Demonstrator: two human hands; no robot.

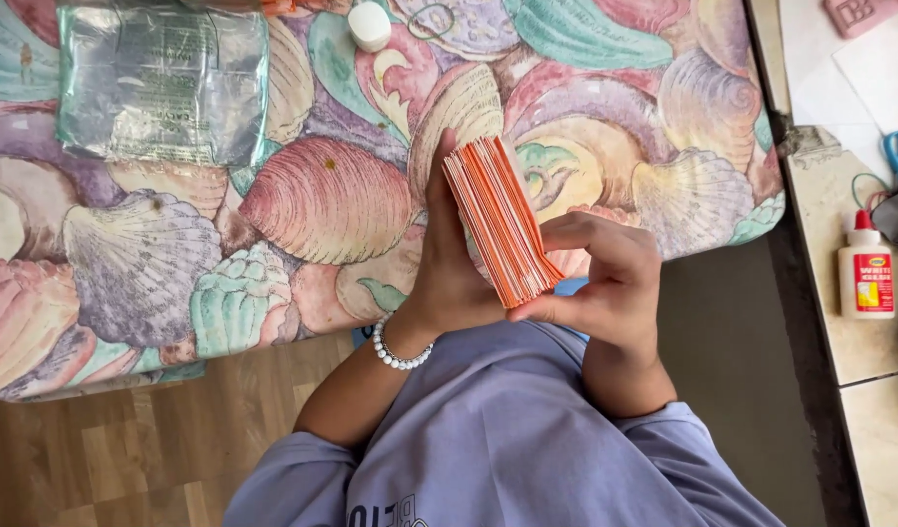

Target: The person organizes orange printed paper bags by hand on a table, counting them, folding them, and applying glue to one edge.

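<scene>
From the head view, the left hand cups a thick stack of orange-edged cards, fingers wrapped up behind it, thumb along the near side, holding it on edge above the seashell-patterned cloth. The right hand curls closed at the stack's lower corner, fingertips pinching it. The stack looks squared and whole; no card lies dealt on the cloth, so any handling seems barely begun. A clear plastic packet lies well apart, a glue bottle on the side counter.
</scene>
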